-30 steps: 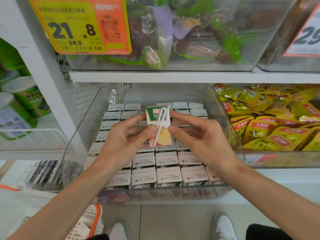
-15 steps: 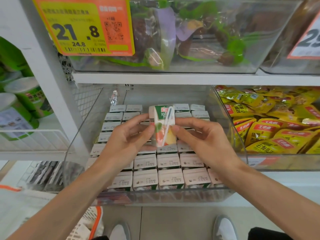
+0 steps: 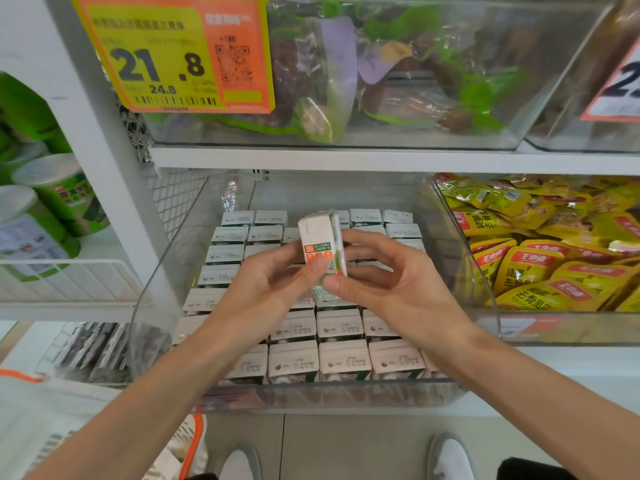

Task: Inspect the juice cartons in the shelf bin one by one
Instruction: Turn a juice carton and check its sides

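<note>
Bare left hand and right hand, bare forearms, white-toed grey shoes, dark trouser leg.

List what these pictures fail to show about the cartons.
Head view only.
The held carton: lower end covered by left hand and right hand; print too small.
The binned cartons: date stamps too small; middle rows hidden behind the hands.
The right price tag: cut by frame edge.

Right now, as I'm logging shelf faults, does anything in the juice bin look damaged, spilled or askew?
Nothing stands out. The cartons in the bin stand upright in even rows, no spill visible. The held carton, between left hand and right hand, looks undented; the hands hide some rows.
</note>
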Tool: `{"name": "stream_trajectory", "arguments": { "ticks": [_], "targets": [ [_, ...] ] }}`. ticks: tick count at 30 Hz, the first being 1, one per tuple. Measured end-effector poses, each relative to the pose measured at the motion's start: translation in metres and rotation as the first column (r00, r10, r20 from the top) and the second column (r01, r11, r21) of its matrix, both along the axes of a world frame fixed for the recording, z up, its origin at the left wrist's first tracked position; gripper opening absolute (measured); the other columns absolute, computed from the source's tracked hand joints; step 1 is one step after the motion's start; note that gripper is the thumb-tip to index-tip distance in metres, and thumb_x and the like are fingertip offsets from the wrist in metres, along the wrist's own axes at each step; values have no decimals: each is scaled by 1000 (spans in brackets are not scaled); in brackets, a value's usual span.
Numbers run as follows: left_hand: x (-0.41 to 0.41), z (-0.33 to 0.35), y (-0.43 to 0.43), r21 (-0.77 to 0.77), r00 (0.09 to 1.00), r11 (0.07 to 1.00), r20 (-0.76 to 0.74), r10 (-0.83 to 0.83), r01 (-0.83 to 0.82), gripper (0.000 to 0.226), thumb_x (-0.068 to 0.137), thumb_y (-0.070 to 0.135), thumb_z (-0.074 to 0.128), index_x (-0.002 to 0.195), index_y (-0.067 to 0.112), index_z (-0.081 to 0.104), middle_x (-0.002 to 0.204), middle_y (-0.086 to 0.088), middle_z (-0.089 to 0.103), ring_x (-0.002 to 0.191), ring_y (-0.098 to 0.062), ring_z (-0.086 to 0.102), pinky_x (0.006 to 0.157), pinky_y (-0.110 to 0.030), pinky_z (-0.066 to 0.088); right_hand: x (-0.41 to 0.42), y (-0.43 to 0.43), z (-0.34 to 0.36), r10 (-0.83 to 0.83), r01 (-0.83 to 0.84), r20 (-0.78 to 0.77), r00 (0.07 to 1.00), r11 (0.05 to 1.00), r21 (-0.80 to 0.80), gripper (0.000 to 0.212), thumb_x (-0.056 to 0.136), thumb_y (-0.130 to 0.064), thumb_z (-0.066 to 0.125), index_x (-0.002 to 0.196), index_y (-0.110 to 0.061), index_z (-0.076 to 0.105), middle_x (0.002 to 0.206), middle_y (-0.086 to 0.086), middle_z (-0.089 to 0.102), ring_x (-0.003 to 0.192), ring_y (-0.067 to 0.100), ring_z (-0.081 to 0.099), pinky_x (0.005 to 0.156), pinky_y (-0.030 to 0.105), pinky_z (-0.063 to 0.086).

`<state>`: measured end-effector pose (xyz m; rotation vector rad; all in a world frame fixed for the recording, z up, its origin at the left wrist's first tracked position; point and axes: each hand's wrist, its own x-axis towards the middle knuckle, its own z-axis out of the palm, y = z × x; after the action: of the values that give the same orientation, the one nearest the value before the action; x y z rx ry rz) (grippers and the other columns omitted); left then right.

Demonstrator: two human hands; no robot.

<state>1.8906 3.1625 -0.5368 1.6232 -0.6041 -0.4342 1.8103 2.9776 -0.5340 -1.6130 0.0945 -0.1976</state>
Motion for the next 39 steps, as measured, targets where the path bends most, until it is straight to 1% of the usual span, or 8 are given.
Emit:
{"name": "stream_trajectory", "arguments": {
  "ticks": [5,8,13,16,22,30,34,39],
  "targets": [
    [2,3,0,-83,994,996,-113,12,-21,46,94,53,58,132,32,70,122,13,77,114,-6,72,87,-14,57,0,1,1,-12,12,-17,1000,999,31,41,84,-19,87,120,-19,68,118,-6,78,107,12,77,91,18,58],
    [2,5,1,-130,986,990,-162,35,-57,53,87,52,66,134,27,69,125,5,77,112,-14,75,88,-20,59,0,0,1,-9,9,-2,1000,1000,18,30,91,-15,81,119,-19,70,120,-6,78,112,13,76,99,28,59],
    [5,4,2,-184,964,976,-259,65,-116,41,88,35,70,126,19,65,116,-7,79,106,-27,78,86,-30,63,-2,-1,3,61,-63,26,998,997,44,32,97,-18,74,128,-23,71,127,-7,76,121,10,70,104,20,53],
    [7,2,3,-183,959,973,-270,89,-142,42,86,30,75,124,14,63,113,-10,80,103,-29,78,84,-33,64,-1,0,3,26,-24,32,999,998,-55,34,100,-16,71,133,-24,71,128,-11,75,124,8,68,107,28,54],
    [9,1,4,-147,959,967,-226,172,-208,56,71,41,87,118,18,68,115,-3,79,98,-29,79,77,-37,66,-2,1,8,-80,87,57,995,986,-145,38,83,-33,84,120,-37,76,111,-7,77,102,11,73,97,38,61],
    [7,1,5,-189,975,976,-211,71,-112,29,94,36,69,122,30,74,121,1,78,111,-20,76,81,-35,65,0,-4,4,-95,98,55,994,994,-53,38,90,-11,81,125,-20,70,111,-2,81,106,14,76,100,32,60],
    [8,-1,5,-197,987,977,-153,50,-81,32,85,22,78,116,23,75,124,1,75,114,-22,75,82,-39,66,0,-5,0,-78,81,82,994,996,-40,37,92,-3,78,125,-14,67,117,-2,80,113,13,74,102,30,58],
    [9,-5,5,-159,990,982,-112,81,-99,33,75,21,88,106,22,74,128,8,73,122,-12,69,83,-38,65,1,-2,2,-18,29,90,996,992,-124,45,88,-11,84,130,-24,71,122,-8,76,115,11,72,95,26,60]
  ]
}}
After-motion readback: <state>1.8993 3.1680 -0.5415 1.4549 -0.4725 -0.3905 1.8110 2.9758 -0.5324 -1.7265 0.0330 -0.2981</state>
